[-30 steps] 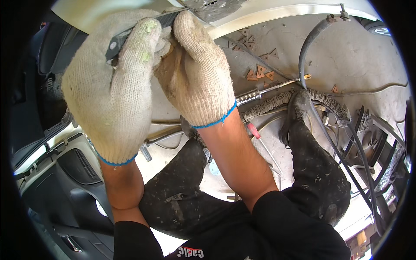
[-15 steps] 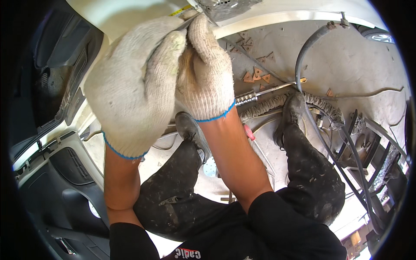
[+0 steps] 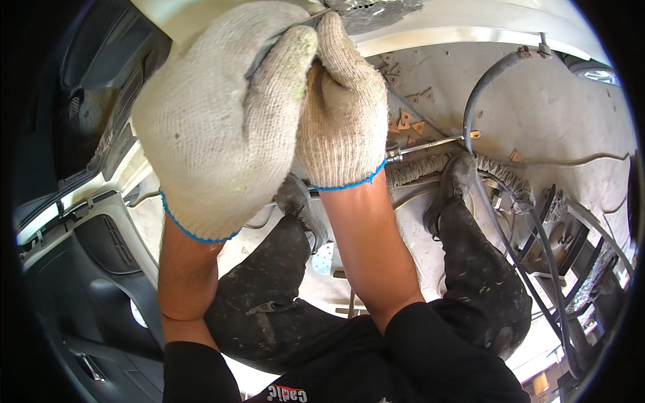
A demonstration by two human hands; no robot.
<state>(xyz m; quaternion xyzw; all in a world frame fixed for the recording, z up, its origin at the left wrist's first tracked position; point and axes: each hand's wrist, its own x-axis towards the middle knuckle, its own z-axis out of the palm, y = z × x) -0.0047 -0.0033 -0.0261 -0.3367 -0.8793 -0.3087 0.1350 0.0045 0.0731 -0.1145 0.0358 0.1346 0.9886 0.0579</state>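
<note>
Both my hands wear knitted off-white gloves with blue cuff edges. They are close together at the top of the view, against a cream car body panel. My left hand is closed on a thin grey flat metal strip; its exact kind is hidden by the glove. The strip runs up toward a dark grey scuffed patch on the panel. Beside it, my right hand has its fingers curled, the thumb and fingertips pinched at the strip's upper end.
A slide-hammer-like metal rod lies beyond my right wrist, among copper-coloured triangular pieces. A wrapped cable and a thick grey hose cross the floor near my right shoe. An open car door stands at left.
Both hands have shifted slightly to the right, still close together at the panel. More of the grey strip shows above the left thumb. The view has moved a little too.
</note>
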